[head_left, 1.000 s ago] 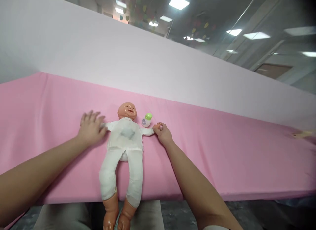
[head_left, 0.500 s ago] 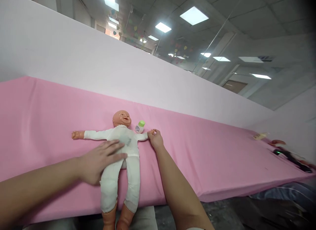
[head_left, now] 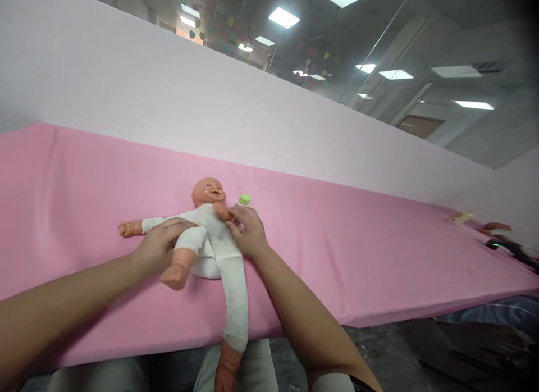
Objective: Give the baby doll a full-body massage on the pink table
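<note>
At frame centre, on the pink mat (head_left: 337, 257), our left hand (head_left: 162, 247) now grips the baby doll (head_left: 210, 235) by its raised leg; our right hand (head_left: 246, 230) has folded its arm across the chest, hiding most of the green-capped bottle (head_left: 243, 199).

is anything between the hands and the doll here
Nothing visible. The left hand already rests on the doll at its bent leg, and the right hand is on the doll's arm at the chest. The green-capped bottle stands behind the right hand, on the far side, not in between.
</note>
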Demonstrator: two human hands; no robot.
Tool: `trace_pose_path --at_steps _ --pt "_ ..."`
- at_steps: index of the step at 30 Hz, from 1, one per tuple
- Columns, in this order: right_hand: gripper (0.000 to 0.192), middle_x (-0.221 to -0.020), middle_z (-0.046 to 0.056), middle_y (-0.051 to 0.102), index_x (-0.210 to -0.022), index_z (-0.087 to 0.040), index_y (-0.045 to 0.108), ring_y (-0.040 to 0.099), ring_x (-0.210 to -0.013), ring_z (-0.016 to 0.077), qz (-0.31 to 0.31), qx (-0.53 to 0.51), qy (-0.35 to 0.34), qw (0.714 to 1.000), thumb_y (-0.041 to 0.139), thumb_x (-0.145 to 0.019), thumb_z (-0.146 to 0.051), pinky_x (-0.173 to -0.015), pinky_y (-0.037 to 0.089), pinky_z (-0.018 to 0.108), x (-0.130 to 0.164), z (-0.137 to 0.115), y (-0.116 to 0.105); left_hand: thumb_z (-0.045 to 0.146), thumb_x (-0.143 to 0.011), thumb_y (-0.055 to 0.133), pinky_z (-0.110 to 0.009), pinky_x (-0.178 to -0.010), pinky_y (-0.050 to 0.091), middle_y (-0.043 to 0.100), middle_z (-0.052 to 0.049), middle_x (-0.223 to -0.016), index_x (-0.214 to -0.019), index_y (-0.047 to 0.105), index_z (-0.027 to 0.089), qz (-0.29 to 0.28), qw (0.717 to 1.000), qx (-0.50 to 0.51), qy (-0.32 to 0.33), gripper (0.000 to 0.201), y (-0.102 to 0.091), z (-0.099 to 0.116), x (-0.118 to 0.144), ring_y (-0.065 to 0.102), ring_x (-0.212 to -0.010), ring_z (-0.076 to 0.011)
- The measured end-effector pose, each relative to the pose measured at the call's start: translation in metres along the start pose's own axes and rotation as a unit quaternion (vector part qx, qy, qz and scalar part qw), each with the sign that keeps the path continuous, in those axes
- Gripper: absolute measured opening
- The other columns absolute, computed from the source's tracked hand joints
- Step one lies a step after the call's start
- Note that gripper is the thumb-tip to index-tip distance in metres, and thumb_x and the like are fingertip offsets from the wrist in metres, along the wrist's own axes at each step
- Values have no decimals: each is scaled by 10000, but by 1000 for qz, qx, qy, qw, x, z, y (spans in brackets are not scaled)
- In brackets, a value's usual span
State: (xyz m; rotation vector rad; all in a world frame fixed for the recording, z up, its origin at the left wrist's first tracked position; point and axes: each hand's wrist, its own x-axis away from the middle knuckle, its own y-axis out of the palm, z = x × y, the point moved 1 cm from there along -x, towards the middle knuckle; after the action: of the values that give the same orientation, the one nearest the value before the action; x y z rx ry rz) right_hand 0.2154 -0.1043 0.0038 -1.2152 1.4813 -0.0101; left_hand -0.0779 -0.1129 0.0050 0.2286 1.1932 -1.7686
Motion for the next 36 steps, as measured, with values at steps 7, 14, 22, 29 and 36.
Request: trace_pose_path --at_steps 7,14,22,29,36 --pt "368 -1275 74 735 -1315 -276 696 652 -1195 279 -56 23 4 998 633 -958 -215 -1090 528 501 -2 1 4 158 -937 621 -319 -805 582 704 -65 -1107 -1309 723 246 7 1000 -24 8 396 3 3 -4 699 -958 -192" --pt "798 -1147 103 759 -1592 -186 351 725 -926 249 49 -7 306 951 669 -911 -453 -878 587 400 2 54 -26 186 -912 734 -266 -677 497 612 -38 -976 -1330 675 297 -19 978 26 206 436 6 44 10 589 -786 -141" --pt "779 -1178 178 764 -1499 -135 475 737 -1037 331 -59 52 458 885 703 -835 -472 -858 567 408 12 95 -40 165 -923 700 -249 -654 474 592 -33 -951 -1323 683 317 -20 979 26 203 429 12 49 11 567 -762 -139" --pt "676 -1131 82 764 -1443 -217 492 736 -906 227 64 -61 304 949 730 -861 -466 -847 603 379 2 49 -30 198 -964 628 -256 -709 528 639 -34 -981 -1265 762 288 -6 997 13 72 342 2 27 0 637 -824 -141" --pt "371 -1283 54 736 -1298 -300 718 647 -1218 273 -98 -6 27 995 654 -941 -220 -1115 504 507 -1 -4 -1 226 -893 623 -267 -668 551 669 -40 -961 -963 830 217 -8 989 28 -143 218 2 -5 -14 659 -765 -152"
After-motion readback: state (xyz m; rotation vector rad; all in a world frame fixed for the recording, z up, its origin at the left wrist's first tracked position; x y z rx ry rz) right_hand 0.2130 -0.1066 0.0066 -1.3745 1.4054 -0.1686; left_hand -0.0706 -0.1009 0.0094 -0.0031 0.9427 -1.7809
